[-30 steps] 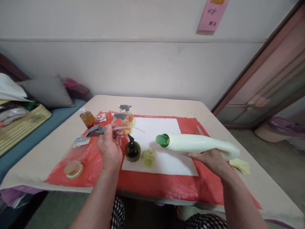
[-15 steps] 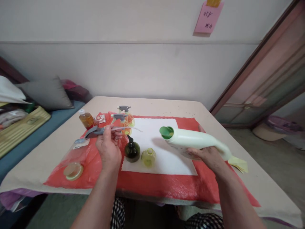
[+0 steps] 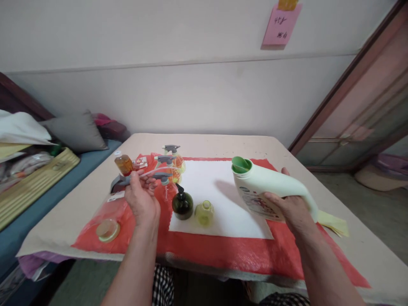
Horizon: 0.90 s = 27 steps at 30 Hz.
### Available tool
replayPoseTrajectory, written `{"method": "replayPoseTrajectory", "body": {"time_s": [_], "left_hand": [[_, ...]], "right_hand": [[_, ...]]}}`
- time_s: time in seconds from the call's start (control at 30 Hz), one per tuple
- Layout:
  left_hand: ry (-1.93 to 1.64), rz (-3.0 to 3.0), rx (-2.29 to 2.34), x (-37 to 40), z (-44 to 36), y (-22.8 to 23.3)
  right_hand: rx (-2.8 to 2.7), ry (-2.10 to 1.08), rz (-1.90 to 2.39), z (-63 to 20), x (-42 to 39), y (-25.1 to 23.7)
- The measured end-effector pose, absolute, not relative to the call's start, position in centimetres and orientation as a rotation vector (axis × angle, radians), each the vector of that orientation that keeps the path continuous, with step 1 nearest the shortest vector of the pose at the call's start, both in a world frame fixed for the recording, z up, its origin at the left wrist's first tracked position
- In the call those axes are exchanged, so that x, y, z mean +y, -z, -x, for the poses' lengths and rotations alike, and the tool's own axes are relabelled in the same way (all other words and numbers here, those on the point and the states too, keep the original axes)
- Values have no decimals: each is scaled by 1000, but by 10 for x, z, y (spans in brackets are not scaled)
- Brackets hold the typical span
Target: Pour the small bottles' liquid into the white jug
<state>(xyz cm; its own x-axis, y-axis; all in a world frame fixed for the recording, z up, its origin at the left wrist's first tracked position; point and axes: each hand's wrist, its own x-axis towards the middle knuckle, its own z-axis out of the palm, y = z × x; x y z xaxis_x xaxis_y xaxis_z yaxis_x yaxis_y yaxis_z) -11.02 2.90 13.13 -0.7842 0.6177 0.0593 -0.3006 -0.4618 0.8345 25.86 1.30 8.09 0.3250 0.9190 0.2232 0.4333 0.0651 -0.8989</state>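
Note:
My left hand (image 3: 142, 199) is closed around a grey trigger spray head (image 3: 119, 183), whose thin clear tube (image 3: 161, 168) sticks out to the right. My right hand (image 3: 288, 208) grips a large pale green detergent bottle (image 3: 270, 180) from its side. It is tilted, with its green spout (image 3: 241, 164) toward the left and no liquid coming out. Between the hands, a small open yellow-green bottle (image 3: 205, 214) stands on a white sheet (image 3: 223, 195). Beside it is a dark green pump bottle (image 3: 182, 206). Several clear bottles with grey spray heads (image 3: 165, 177) stand behind my left hand.
Red plastic (image 3: 229, 255) lies under the sheet on the table. An amber bottle (image 3: 123, 165) is at the left back, a round lidded container (image 3: 108, 230) at the left front. Folded yellow cloth (image 3: 334, 223) lies at the right. A pink note (image 3: 282, 25) hangs on the wall.
The detergent bottle has turned more upright, its spout higher and further from the small bottle. My left hand has lowered slightly with the spray head. The whole view has shifted a little.

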Motion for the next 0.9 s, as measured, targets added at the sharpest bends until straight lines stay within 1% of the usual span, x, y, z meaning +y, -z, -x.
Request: {"method": "replayPoseTrajectory", "body": {"time_s": [0.17,0.37,0.57,0.73,0.9], "left_hand": [[-2191,-536,1167,29,97,-127],[-2129,-593,1161,29,91,-123],[-2095,-608,1164,27,86,-124],[-2073,-613,1151,25,85,-125],[-2048,-605,1158,24,86,-125]], "right_hand": [[-1311,-553,1541,-262,11,-86],[-1444,-500,1580,-269,14,-80],[-1710,-472,1663,-266,9,-84],[-1874,-460,1653,-262,4,-87],[-1984,-260,1601,-260,5,-85]]}}
